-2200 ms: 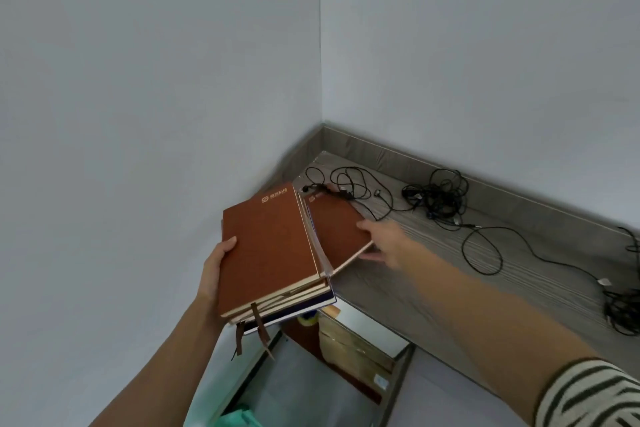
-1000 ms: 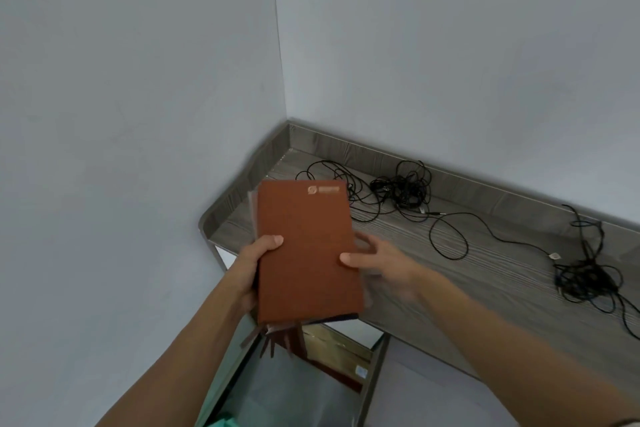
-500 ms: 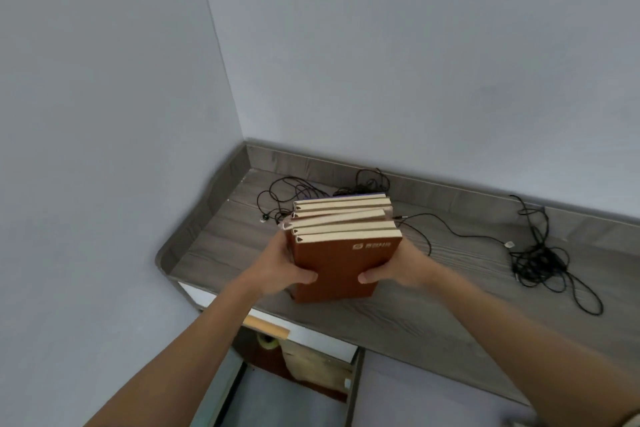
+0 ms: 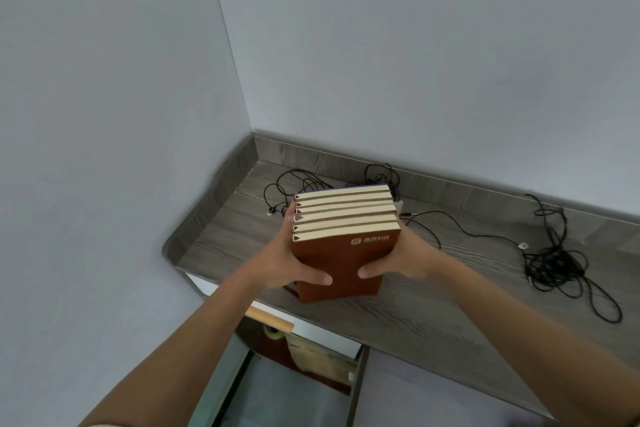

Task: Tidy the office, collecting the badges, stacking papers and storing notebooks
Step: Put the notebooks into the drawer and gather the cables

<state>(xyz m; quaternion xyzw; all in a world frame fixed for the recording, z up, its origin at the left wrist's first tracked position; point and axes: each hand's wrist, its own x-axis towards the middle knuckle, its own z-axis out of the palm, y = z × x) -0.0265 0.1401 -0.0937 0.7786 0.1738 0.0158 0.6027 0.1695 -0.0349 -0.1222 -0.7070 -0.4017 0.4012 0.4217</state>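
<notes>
Cables (image 4: 554, 265) sprawl on the desk (image 4: 433, 315) behind and beside the upright notebooks (image 4: 343, 256).

notebooks (image 4: 341, 263): on counter (image 4: 433, 319), near its left end
cables (image 4: 304, 181): behind notebooks, toward back-left corner
tangle (image 4: 554, 267): right of notebooks, well apart

Stack of notebooks (image 4: 344, 239): the gold lettering on the front cover is too small to read. The right hand (image 4: 398, 262) shows only its thumb, its fingers hidden behind the stack. The stack also hides part of the black cables (image 4: 304, 182). The worktop (image 4: 450, 315) is cut off at the right edge. The contents of the open compartment (image 4: 311, 350) below are too dim to identify.
</notes>
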